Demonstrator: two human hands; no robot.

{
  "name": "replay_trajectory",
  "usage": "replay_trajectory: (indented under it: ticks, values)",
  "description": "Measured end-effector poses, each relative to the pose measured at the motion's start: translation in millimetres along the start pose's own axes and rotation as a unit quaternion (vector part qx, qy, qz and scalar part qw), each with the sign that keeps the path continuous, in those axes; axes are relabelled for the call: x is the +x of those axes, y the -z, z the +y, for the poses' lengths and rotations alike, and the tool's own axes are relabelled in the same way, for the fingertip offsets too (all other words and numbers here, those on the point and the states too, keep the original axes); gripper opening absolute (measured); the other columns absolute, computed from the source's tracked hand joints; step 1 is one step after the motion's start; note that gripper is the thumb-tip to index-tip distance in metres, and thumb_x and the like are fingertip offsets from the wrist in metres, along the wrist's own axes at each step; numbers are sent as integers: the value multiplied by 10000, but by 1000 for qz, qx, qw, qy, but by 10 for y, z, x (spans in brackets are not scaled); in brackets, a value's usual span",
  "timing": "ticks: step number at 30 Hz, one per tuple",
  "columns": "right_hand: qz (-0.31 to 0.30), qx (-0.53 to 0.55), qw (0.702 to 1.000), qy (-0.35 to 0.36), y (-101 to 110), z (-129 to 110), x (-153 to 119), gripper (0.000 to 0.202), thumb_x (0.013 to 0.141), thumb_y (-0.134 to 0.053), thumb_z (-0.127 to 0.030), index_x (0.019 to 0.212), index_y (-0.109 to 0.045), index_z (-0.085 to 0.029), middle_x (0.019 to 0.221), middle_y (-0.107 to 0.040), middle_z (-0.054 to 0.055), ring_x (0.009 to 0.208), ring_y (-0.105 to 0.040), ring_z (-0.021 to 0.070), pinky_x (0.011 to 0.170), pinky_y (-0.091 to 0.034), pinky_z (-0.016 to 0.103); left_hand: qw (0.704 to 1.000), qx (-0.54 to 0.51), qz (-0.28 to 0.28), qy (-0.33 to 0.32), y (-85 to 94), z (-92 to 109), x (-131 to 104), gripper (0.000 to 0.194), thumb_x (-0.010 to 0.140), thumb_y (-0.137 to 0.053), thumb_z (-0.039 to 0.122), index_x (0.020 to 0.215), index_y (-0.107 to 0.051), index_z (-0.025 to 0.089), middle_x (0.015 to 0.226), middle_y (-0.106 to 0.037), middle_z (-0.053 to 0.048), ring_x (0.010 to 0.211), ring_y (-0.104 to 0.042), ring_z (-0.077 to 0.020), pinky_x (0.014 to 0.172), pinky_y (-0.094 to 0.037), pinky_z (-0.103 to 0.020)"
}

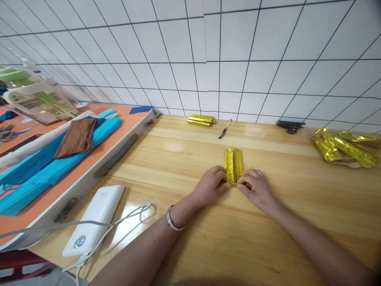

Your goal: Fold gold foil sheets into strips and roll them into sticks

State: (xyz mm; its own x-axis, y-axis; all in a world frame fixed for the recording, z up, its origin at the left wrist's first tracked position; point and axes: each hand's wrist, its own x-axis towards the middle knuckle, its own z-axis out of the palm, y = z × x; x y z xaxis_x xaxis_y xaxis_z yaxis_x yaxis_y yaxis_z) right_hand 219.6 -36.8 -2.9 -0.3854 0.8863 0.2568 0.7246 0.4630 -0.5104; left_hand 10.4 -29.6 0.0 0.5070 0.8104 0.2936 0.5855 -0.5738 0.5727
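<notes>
A small sheet of shiny gold foil paper (pixel 229 161) lies on the wooden table, its two long sides folded inward so that a narrow dark gap runs down the middle. My left hand (pixel 212 183) pinches the lower left corner, thumb and fingers together at the near edge. Opposite it, my right hand (pixel 256 186) grips the lower right corner the same way. The fingertips of both hands almost meet at the near edge, which looks slightly turned up. Part of the paper's lower sides is hidden under my fingers.
Rolled gold foil pieces (pixel 201 120) and a pen (pixel 225 129) lie near the tiled wall. A black object (pixel 291 126) and a gold foil pile (pixel 342 147) are at right. At left are a white power bank (pixel 94 218) with a cable and an orange-topped table (pixel 125 119) with coloured crepe paper.
</notes>
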Motion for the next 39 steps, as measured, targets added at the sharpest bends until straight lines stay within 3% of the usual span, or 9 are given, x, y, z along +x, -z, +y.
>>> replay_trajectory:
  ticks: [3,7,13,17,24,39]
  values:
    - [-5,16,1000,3,28,0,7,116,813,-554,-291,724,-595,-228,804,-595,22,798,-503,191,730,-365,340,1000,-19,-16,-19,21,-31,-3,194,758,-654,329,820,-563,170,1043,-551,-86,939,-535,-200,827,-451,-322]
    - [-7,17,1000,-1,38,4,12,133,825,-545,-308,732,-595,-227,809,-600,24,811,-509,193,740,-369,343,999,-31,-9,-10,3,-49,-6,87,786,-621,253,819,-592,178,1035,-561,-70,930,-544,-181,833,-451,-307]
    - [-25,7,1000,11,16,63,-13,205,718,-678,-366,885,-641,-253,930,-617,40,903,-515,225,801,-380,383,1000,-25,0,-11,-20,-38,-9,58,829,-556,190,820,-612,180,999,-588,-59,929,-554,-173,850,-444,-310]
    - [-23,16,999,31,22,163,-17,162,739,-663,-344,882,-662,-269,970,-630,40,926,-527,220,816,-393,391,1000,-19,0,-16,1,-23,-17,82,848,-538,203,838,-617,186,999,-600,-56,946,-554,-174,866,-439,-316]
    - [-73,42,992,90,122,304,36,127,787,-615,-304,894,-682,-289,968,-657,27,925,-561,201,843,-408,399,1000,-27,13,4,-17,-12,-15,115,851,-524,193,811,-630,175,985,-609,-58,929,-565,-169,868,-453,-310]
    - [-24,60,997,45,105,210,55,110,810,-547,-239,747,-637,-226,851,-655,37,845,-572,192,779,-428,362,998,-13,45,29,-103,-18,-5,93,797,-545,154,723,-601,162,1014,-595,-69,953,-562,-180,887,-464,-330]
